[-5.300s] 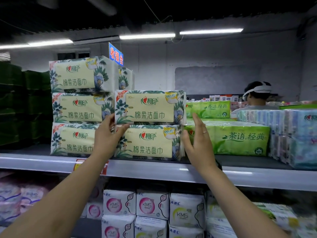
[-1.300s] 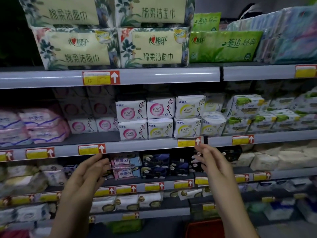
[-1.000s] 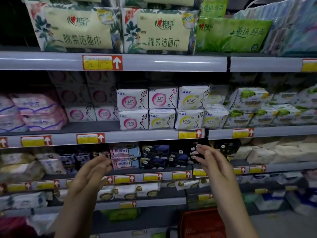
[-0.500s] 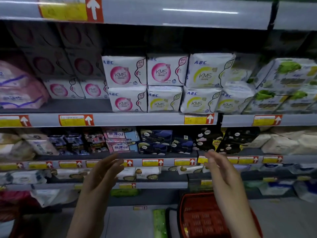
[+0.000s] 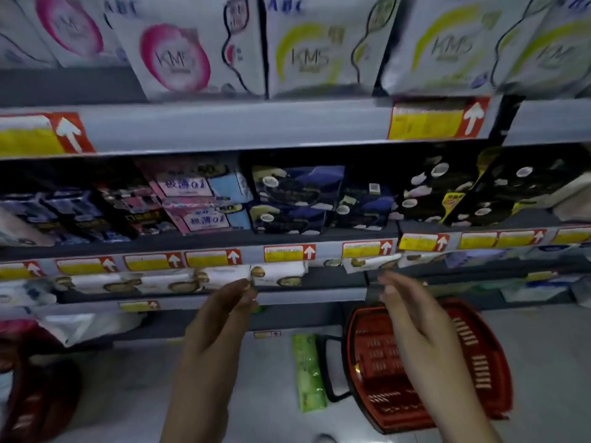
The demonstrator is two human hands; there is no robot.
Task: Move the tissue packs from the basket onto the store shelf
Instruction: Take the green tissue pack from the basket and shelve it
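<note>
- On the floor below the shelves, a green pack lies flat just beside the basket, by its black handle; no pack shows in the visible part of the basket, and the rest is behind the right arm
- The pack looks light, soft and film-wrapped, so probably slippery and easy to squash; best taken across its long sides with a gentle squeeze
- Left hand hangs above the floor, fingers loosely bent and close together, holding nothing
- Right hand is over the basket, fingers nearly straight, slightly apart, touching nothing
</note>
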